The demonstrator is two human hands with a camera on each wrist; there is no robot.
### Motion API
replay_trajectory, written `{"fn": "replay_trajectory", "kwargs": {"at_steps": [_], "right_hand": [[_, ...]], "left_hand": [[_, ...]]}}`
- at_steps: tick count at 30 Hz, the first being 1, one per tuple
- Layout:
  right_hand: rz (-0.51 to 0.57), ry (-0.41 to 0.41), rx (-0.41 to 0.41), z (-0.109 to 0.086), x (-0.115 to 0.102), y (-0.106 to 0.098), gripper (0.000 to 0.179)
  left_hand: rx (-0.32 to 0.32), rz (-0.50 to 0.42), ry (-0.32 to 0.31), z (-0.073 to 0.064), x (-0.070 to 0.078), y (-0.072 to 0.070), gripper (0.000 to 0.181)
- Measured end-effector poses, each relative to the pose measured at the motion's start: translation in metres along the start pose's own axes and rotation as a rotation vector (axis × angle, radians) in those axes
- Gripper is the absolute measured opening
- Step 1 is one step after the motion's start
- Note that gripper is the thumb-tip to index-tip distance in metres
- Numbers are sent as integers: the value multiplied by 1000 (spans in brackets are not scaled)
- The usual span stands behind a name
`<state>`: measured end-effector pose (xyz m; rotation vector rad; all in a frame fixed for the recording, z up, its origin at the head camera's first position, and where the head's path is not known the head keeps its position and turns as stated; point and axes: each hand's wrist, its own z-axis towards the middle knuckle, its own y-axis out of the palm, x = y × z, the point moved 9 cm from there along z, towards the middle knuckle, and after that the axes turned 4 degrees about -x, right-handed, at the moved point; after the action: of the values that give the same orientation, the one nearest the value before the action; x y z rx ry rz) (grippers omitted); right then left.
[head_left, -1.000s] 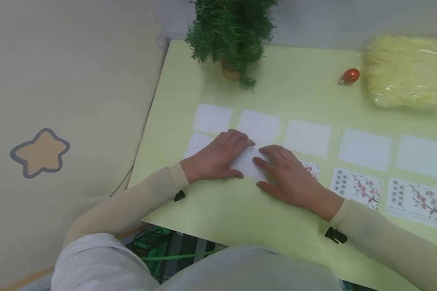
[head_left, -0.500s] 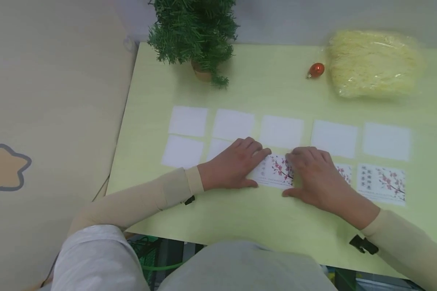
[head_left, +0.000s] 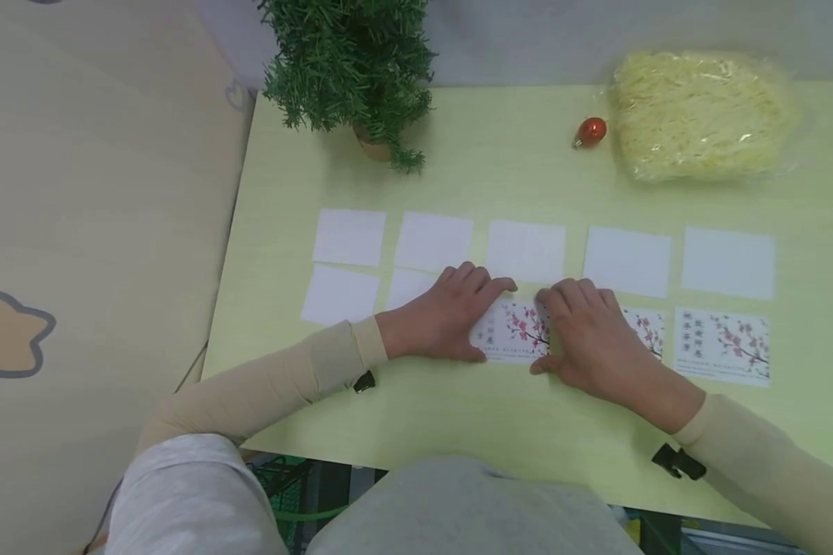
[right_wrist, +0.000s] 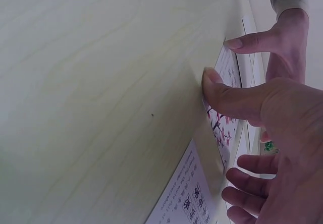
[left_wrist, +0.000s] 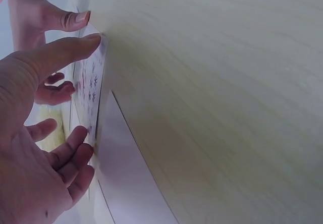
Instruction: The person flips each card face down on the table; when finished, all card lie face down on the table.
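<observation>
A printed card with pink blossom branches and dark characters (head_left: 517,331) lies on the table between the two hands. My left hand (head_left: 447,312) is at its left end, thumb at the near corner and fingers toward the far edge. My right hand (head_left: 593,331) spans the right end, with its thumb (right_wrist: 214,85) at the near corner. Neither hand plainly pinches the card. In the left wrist view, the left thumb (left_wrist: 75,47) touches the card's corner and the other fingers are loosely bent. A second blossom card (head_left: 645,330) is partly hidden by the right hand.
A row of blank white cards (head_left: 527,250) runs behind; two more, including one at left (head_left: 340,294), lie in the front row. Another blossom card (head_left: 722,345) lies right. An artificial tree (head_left: 347,69), red bauble (head_left: 590,132) and bag of yellow shreds (head_left: 708,116) stand behind.
Both hands have moved right from a blank white card in the front row to the neighbouring blossom card. Since half a second ago they have shifted only slightly. The head view has turned right.
</observation>
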<state>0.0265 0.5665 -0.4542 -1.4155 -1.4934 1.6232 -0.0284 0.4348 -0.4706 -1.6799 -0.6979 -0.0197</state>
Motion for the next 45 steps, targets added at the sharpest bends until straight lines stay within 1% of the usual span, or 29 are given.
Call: {"fn": "replay_trajectory", "kwargs": {"at_steps": [2, 5, 7, 9, 14, 19, 26, 33, 35, 39, 41, 43, 45], "right_hand": [[2, 11, -10, 0, 0, 0, 94], [9, 34, -41, 0, 1, 3, 89], [18, 50, -61, 0, 2, 6, 88], [27, 64, -74, 0, 2, 8, 91], [37, 75, -78, 2, 2, 9, 101], [32, 76, -74, 3, 2, 7, 98], [10, 101, -49, -4, 4, 5, 95], [-10, 88, 23, -10, 4, 0, 93], [-14, 85, 39, -11, 5, -1, 93], [-17, 79, 52, -12, 7, -2, 92], [-11, 78, 54, -12, 7, -1, 92], [12, 72, 60, -11, 5, -1, 92], [42, 49, 75, -8, 1, -1, 94]], "left_hand": [[-7, 5, -6, 0, 1, 0, 110], [-18, 11, -9, 0, 3, 2, 109], [-26, 16, -4, 0, 6, 3, 107], [-30, 23, 8, 0, 9, 4, 105], [-23, 37, 34, -1, 15, 3, 105], [-9, 31, 40, -2, 16, -1, 105], [-9, 43, 65, 0, 20, -1, 104], [-13, 62, 80, 1, 26, -3, 103], [-13, 89, 95, 0, 30, -4, 100], [-4, 205, 136, -1, 38, -5, 89], [3, 246, 153, -1, 40, -6, 86], [13, 247, 160, -2, 41, -9, 86], [36, 226, 166, -3, 41, -14, 88]]}}
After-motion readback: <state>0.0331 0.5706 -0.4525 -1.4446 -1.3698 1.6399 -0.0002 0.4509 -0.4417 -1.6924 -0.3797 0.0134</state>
